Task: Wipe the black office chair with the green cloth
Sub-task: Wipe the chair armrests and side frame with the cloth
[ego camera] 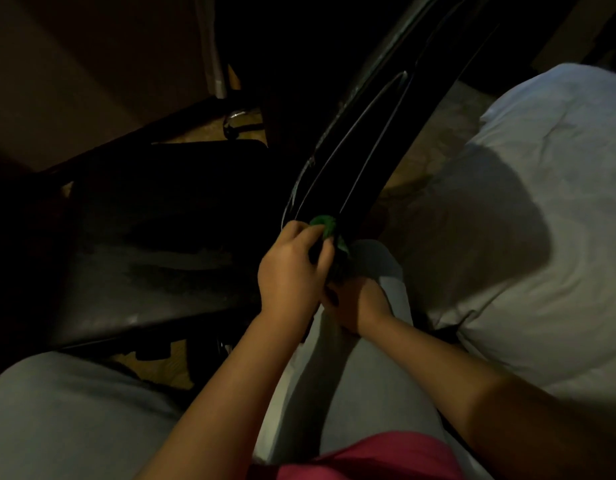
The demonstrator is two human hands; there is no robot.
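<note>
Green cloth (pixel 325 226) bunched in the curled fingers (pixel 315 239) of the left hand (pixel 292 271), pressed on the lower back edge of the black office chair (pixel 362 133) | right hand (pixel 356 303) just below, against the left; finger state cannot be told | both forearms extended forward

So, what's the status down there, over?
Left hand grips green cloth against the black chair, on its ribbed part. Right hand just below, grasp hidden. Nothing blocking; white bedding alongside.
</note>
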